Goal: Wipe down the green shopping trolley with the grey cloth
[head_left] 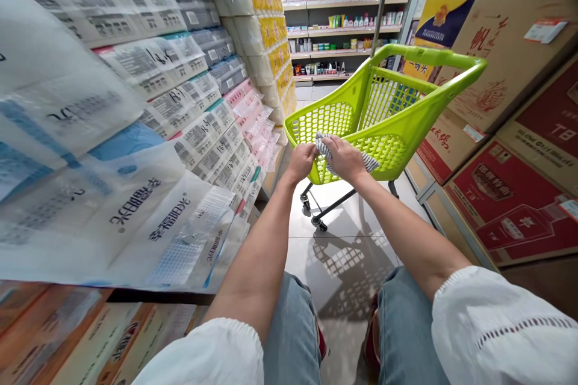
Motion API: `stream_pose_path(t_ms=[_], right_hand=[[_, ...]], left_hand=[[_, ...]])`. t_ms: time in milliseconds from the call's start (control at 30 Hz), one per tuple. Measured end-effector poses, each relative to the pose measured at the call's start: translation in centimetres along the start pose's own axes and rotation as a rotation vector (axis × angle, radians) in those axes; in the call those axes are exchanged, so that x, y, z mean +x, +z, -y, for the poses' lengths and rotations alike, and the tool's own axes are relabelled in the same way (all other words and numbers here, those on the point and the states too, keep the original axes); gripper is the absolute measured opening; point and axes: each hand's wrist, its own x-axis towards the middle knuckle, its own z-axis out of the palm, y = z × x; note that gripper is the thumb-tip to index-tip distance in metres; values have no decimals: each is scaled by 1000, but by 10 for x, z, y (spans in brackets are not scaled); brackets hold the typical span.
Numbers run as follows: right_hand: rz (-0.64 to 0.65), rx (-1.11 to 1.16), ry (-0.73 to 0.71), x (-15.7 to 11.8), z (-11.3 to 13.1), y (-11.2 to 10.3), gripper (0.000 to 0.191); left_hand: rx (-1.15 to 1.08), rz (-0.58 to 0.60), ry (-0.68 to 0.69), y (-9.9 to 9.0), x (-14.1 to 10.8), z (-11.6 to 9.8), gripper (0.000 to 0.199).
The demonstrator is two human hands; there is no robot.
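A bright green shopping cart (383,114) stands on the tiled floor ahead of me, its near rim within my reach. My right hand (345,158) is pressed around a grey-and-white striped cloth (371,162) on that rim, and part of the cloth hangs to the right of the hand. Just to the left, my left hand (302,161) is closed at the cart's near left corner, its fingertips touching the cloth's left edge. The fingers' undersides are hidden.
Stacked plastic-wrapped packs (180,96) rise close on the left. Large cartons (497,60) line the right side. Behind the cart are shelves (343,0) of small bottles and boxes. A thin pole (382,6) rises beside the cart.
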Motion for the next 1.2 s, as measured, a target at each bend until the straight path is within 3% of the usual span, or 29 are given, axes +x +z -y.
stream_pose_path(t_ms=[100,200,633,833,1000,1200], right_hand=[[-37,14,74,1,-27,-8,46],[-84,61,151,2,-39,-11,45],[-126,117,68,0,-15,2,43],[-23,-8,-126,-6,4,21,40],[6,-42,-99,-10,11,44,38],[224,-60,-280,-43,7,66,32]], left_hand=[[19,-11,46,0,0,5,33],[26,-19,63,1,0,7,34],[162,-52,65,-9,1,16,24],[175,-85,-32,-2,3,10,20],[89,-99,-23,-5,3,13,24],[61,-95,-20,-5,1,17,29]])
